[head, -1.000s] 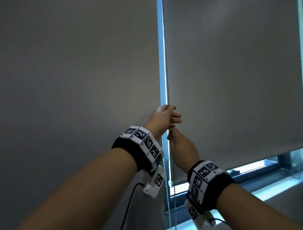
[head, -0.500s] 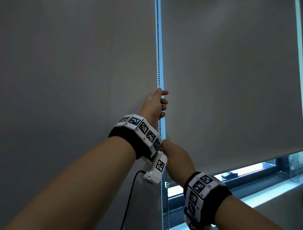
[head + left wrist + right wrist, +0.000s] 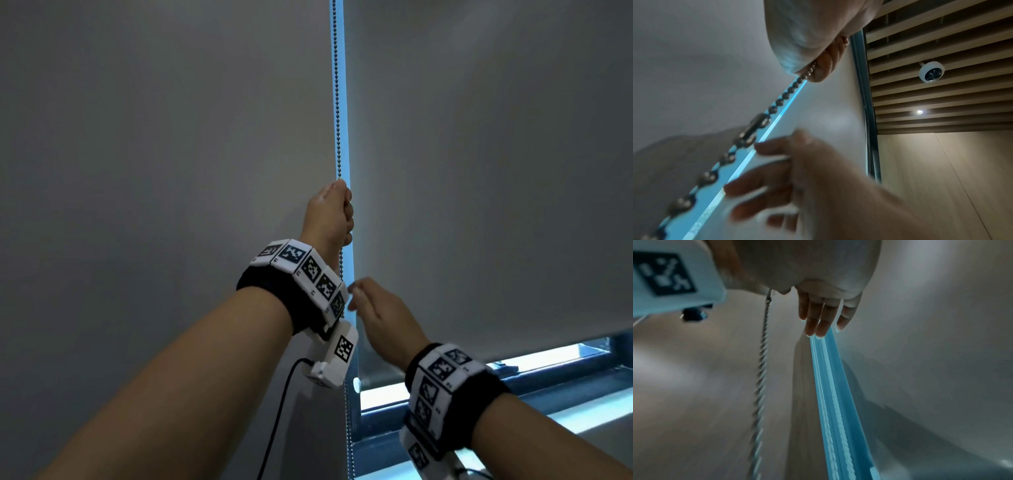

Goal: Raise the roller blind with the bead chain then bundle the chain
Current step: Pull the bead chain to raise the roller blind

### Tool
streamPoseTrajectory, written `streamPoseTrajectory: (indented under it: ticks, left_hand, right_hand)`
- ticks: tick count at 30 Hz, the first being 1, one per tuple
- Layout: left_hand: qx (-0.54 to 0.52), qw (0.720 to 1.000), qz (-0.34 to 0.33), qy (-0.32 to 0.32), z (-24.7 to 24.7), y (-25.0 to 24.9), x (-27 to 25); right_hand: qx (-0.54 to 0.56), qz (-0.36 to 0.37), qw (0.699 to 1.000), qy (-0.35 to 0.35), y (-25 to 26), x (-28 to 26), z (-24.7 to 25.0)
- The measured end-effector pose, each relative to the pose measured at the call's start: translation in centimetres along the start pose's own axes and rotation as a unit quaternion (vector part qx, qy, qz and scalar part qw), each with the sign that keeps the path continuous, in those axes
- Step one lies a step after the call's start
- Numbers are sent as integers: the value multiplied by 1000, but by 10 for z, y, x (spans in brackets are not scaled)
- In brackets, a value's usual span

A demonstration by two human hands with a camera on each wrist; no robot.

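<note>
Left hand (image 3: 330,214): raised, fingers curled tight round the bead chain (image 3: 337,102); chain enters the fist at the top and leaves below the wrist.
Right hand (image 3: 378,313): lower, just beside the chain, fingers straight and together, holding nothing.
Bead chain: hangs in the bright gap between two blinds.
Roller blind (image 3: 496,154): right of the gap, bottom edge partly raised, window strip showing beneath.

The grey roller blind (image 3: 479,171) on the right hangs flat and is raised only slightly, its bottom bar (image 3: 496,349) a little above the sill, with a strip of bright window showing beneath. The metal bead chain (image 3: 336,102) runs taut and vertical along the blind's left edge, in the blue-lit gap. Lower down it shows a longer connector link (image 3: 754,128) and hangs on below the bottom bar.
</note>
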State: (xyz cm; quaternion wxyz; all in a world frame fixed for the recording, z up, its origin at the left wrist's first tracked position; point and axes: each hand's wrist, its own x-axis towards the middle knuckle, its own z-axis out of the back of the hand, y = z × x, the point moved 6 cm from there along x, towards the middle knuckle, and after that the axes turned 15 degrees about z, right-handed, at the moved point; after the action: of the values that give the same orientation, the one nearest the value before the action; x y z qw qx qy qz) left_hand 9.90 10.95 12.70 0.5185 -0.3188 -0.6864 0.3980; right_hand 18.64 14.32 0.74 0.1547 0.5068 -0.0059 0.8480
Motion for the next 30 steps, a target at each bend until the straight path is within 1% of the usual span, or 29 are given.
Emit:
streamPoseTrajectory:
  ticks: [2, 4, 9, 11, 16, 19, 21, 26, 30]
  left_hand:
    - [5, 1000, -2, 0, -1, 1, -5]
    - [11, 1000, -2, -3, -1, 4, -10]
    - [26, 999, 1, -19, 3, 18, -20]
    - [29, 999, 6, -21, 4, 26, -24]
    - [26, 999, 29, -10, 3, 51, -41]
    - [66, 997, 47, 9, -3, 64, -50]
    - [91, 995, 46, 23, -5, 70, -55]
    - [158, 986, 38, 48, -4, 93, -63]
    - [202, 975, 55, 80, 2, 109, -66]
  right_hand:
    - [21, 6, 998, -51, 5, 17, 18]
    - [33, 15, 996, -87, 10, 35, 33]
    - [92, 23, 986, -140, 20, 69, 57]
    - [109, 19, 983, -145, 21, 76, 60]
    - [144, 12, 981, -132, 25, 84, 56]
    - [189, 1, 974, -123, 31, 87, 49]
    - [221, -11, 968, -120, 34, 91, 46]
    - [248, -51, 957, -140, 31, 89, 39]
    - [240, -25, 959, -151, 29, 72, 27]
